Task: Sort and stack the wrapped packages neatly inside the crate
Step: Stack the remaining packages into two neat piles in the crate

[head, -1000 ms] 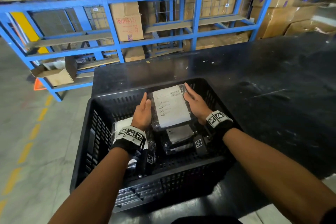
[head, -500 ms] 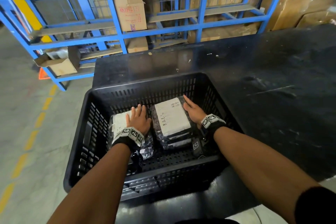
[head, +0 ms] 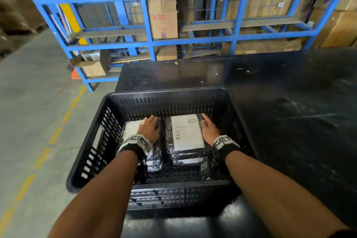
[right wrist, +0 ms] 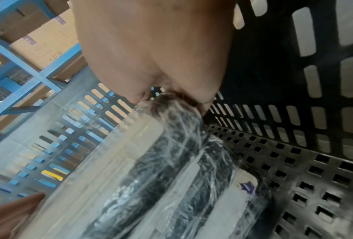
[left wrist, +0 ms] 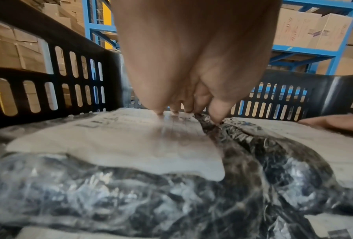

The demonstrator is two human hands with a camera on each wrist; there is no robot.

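Note:
A black slotted crate [head: 166, 97] holds two side-by-side stacks of plastic-wrapped dark packages with white labels. My left hand [head: 149, 128] lies flat on the top package of the left stack [head: 131, 128]. In the left wrist view its fingertips [left wrist: 217, 115] touch that package's label [left wrist: 120, 142] beside the gap between the stacks. My right hand [head: 209, 128] rests with straight fingers along the right side of the right stack [head: 186, 133]. The right wrist view shows it pressed against the stacked packages [right wrist: 171, 153], close to the crate wall [right wrist: 294, 64].
The crate sits at the left end of a black table [head: 289, 112], whose near edge is below it. Blue shelving [head: 193, 40] with cardboard boxes stands behind. Concrete floor with a yellow dashed line [head: 56, 135] lies to the left. The crate floor is bare right of the stacks [right wrist: 294, 169].
The labelled package held between both hands came down onto the right stack. My left hand left its edge and settled flat on the left stack; the right hand stayed at the package's side.

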